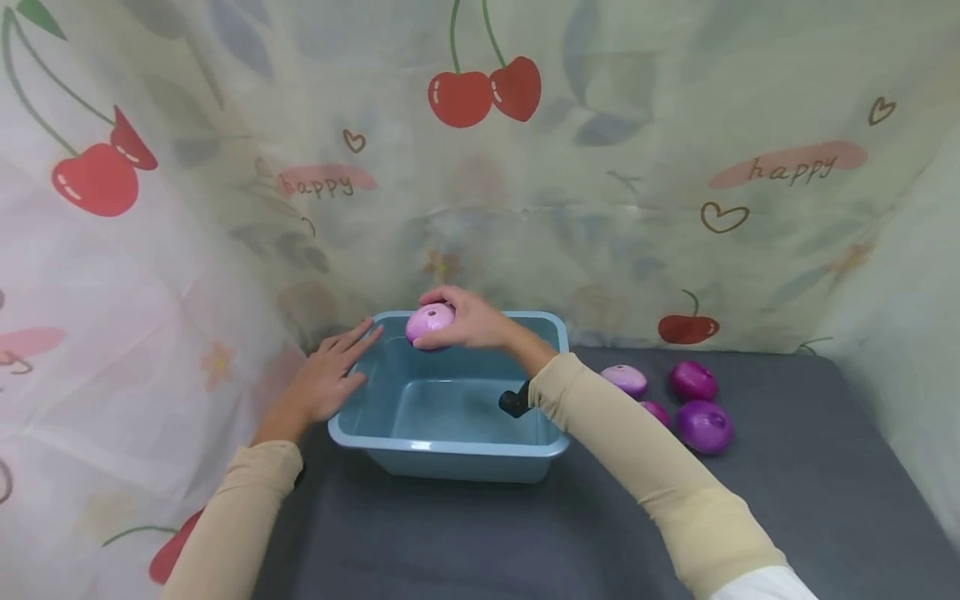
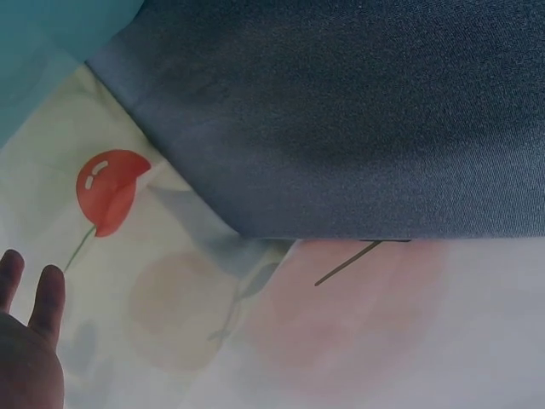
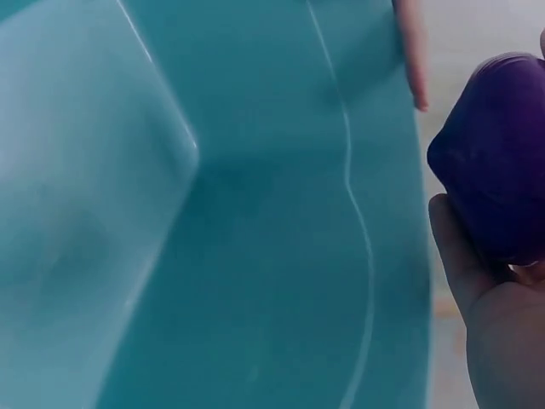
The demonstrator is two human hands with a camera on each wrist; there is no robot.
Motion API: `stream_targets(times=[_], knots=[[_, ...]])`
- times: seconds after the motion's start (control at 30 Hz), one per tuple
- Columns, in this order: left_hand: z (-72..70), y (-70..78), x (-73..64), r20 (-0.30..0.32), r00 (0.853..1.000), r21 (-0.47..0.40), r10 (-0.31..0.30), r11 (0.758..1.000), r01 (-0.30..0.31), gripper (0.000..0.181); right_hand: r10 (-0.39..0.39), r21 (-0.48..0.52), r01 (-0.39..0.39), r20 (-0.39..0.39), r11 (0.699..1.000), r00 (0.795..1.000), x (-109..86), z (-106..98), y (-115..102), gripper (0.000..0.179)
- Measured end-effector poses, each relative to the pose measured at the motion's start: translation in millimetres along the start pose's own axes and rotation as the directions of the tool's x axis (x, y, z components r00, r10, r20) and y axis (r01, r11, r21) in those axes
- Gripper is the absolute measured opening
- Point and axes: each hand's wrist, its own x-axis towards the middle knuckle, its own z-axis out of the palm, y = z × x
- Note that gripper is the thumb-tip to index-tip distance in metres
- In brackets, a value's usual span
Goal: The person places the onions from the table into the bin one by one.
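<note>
My right hand [image 1: 472, 321] grips a pale purple onion [image 1: 431, 323] above the far side of a blue plastic basin [image 1: 442, 450]. Its fingers and thumb curl round the onion's sides. In the right wrist view the same onion [image 3: 498, 162] looks dark purple, with the basin wall [image 3: 281, 256] beside it. My left hand [image 1: 330, 375] is at the basin's left rim, fingers straight and spread. Only part of that left hand [image 2: 30, 358] shows in the left wrist view. No onion shows inside the visible part of the basin.
Several purple onions, among them a dark one [image 1: 705, 427] and a paler one [image 1: 625, 380], lie right of the basin on the dark grey tabletop [image 1: 810, 467], partly behind the right forearm. A cherry-patterned curtain [image 1: 585, 167] hangs at the back and both sides.
</note>
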Motion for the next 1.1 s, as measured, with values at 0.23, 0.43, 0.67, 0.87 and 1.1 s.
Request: stream_targets(times=[0.23,0.43,0.67,0.87,1.1], knots=[[0.4,0.5,1.3,0.006,1.000,-0.024,0.015,1.000,-0.014,0.069,0.034,-0.024,-0.034,0.014,0.999,0.999,9.7,12.7,7.0,0.069],[1.9,1.2,-0.8,0.013,1.000,-0.027,0.002,1.000,-0.002,0.071,0.014,-0.069,-0.010,0.051,0.998,0.999,15.1,24.3,13.3,0.070],[3.5,-1.3,-1.9,0.002,1.000,-0.027,-0.002,1.000,0.002,0.071,0.013,-0.082,-0.008,0.060,0.997,0.998,20.2,36.5,16.9,0.069],[2.9,-4.1,-3.6,-0.021,1.000,-0.035,0.010,0.999,-0.011,0.070,0.034,-0.102,-0.023,0.103,0.995,0.994,22.7,46.5,21.4,0.072],[2.2,-5.5,-2.0,-0.037,0.998,-0.066,0.047,0.997,-0.049,0.066,0.072,-0.192,-0.039,0.168,0.981,0.983,18.8,52.9,29.7,0.075]])
